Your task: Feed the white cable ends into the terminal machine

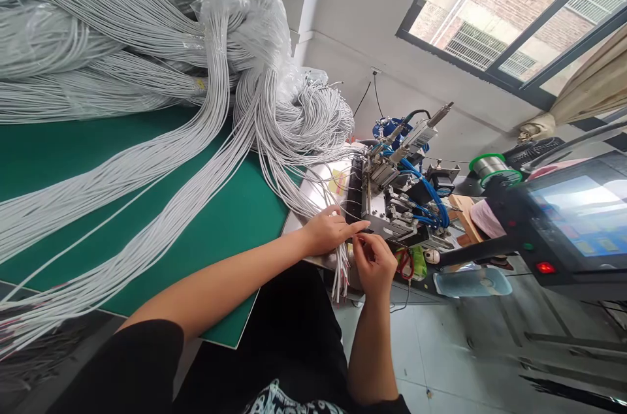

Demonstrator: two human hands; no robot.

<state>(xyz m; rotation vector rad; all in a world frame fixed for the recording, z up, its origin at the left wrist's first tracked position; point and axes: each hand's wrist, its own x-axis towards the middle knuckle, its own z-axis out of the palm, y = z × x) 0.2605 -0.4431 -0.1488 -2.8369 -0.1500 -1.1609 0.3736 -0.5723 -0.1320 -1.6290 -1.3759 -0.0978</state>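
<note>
My left hand point(329, 231) rests on a bunch of thin white cables point(337, 273) at the edge of the metal plate, fingers pressed together and pointing toward the machine. My right hand point(375, 264) is just below it, fingertips pinched on a single thin white wire end close to the black fixture point(356, 195) of the small soldering machine point(399, 195). Cable ends hang down below my left hand. Large bundles of white cables point(147, 159) run across the green mat point(230, 218) to the machine.
A touchscreen control box point(578, 218) with a red lit button stands at the right. A solder wire spool point(490, 166) sits behind the machine, with blue air hoses point(431, 195). More bagged cable bundles point(98, 42) pile at the upper left. A window is at the upper right.
</note>
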